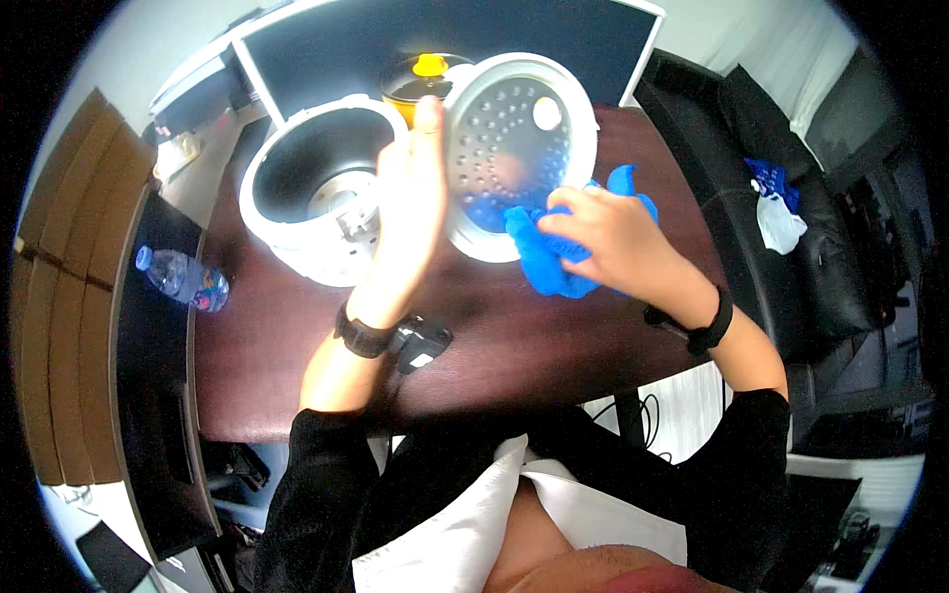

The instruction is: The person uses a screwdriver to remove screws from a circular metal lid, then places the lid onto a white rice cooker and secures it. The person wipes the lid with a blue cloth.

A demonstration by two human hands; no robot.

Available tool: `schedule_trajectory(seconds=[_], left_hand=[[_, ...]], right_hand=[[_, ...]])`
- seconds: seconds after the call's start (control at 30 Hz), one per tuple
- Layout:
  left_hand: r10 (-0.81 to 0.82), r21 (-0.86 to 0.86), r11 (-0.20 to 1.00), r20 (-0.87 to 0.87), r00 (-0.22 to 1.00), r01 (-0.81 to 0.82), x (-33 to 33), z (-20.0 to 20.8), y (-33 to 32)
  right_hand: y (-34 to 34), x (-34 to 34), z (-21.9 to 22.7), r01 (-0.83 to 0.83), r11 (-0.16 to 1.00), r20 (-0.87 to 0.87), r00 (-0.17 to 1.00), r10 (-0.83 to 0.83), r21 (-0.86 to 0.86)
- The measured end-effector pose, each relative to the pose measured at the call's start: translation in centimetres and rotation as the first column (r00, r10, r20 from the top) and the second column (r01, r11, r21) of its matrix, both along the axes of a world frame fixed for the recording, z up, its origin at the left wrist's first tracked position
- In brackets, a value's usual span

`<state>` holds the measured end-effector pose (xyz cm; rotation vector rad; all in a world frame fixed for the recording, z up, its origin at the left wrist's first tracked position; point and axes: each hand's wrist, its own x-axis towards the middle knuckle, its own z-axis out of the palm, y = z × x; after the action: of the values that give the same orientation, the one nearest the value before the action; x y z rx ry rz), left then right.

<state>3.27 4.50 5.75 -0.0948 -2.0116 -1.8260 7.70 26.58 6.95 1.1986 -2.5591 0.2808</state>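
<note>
A white rice cooker [267, 222] with a dark inside stands on the table's left part. Beside it, its round lid [509, 138] is tilted up, with the dimpled metal inner face toward me. My left hand [410, 188] is upright at the lid's left rim and seems to hold it; part of the fingers is hidden. My right hand [618, 242] is closed on a blue cloth [549, 267] and presses it to the lower right of the lid's inner face. Both wrists wear black bands.
Behind the lid stands a pot with a yellow knob [430, 65], in front of a dark panel [336, 49]. A small black device [423, 341] lies by my left wrist. A plastic bottle [183, 279] lies left of the brown table [494, 346]. A black sofa [791, 217] is at the right.
</note>
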Motion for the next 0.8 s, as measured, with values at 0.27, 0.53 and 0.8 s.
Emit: schedule_trajectory(seconds=[0.27,0.53,0.8], left_hand=[[-0.149,0.193,0.972,0.068,0.987,0.134,0.6,2.0,-1.5],[-0.409,0.389,0.859,0.128,0.903,0.334,0.6,1.6,-0.7],[-0.436,0.271,0.871,0.045,0.899,0.409,1.6,1.0,0.7]], right_hand=[[7.1,-3.0,1.6,0.286,0.93,-0.239,0.91,-0.339,-0.231],[6.9,-3.3,5.7,0.222,0.83,-0.351,0.828,-0.438,-0.512],[2.0,-2.6,5.8,0.087,0.956,-0.534,0.813,-0.231,-0.281]])
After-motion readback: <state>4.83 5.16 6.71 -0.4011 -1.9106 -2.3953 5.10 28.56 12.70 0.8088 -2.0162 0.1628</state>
